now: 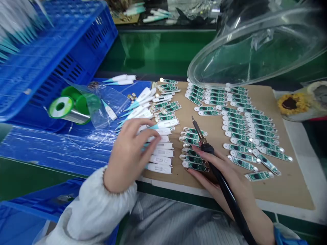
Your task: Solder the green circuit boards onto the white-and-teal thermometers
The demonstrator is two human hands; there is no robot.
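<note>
The left hand (pixel 129 153) is at the left edge of the brown sheet (pixel 291 185), thumb and forefinger curled together beside a row of white thermometers (pixel 160 153) with teal tips; whether it grips one cannot be determined. The right hand (pixel 230 177), at the near part of the sheet, grasps a black soldering iron (pixel 221 180), tip toward the sheet's far edge. Its fingertips touch a short row of green circuit boards (pixel 194 159) on the sheet. Left of the sheet: a solder spool (pixel 61 107) and a blue basket (pixel 76 61). A clear cover (pixel 255 54) overhangs the sheet's far edge.
</note>
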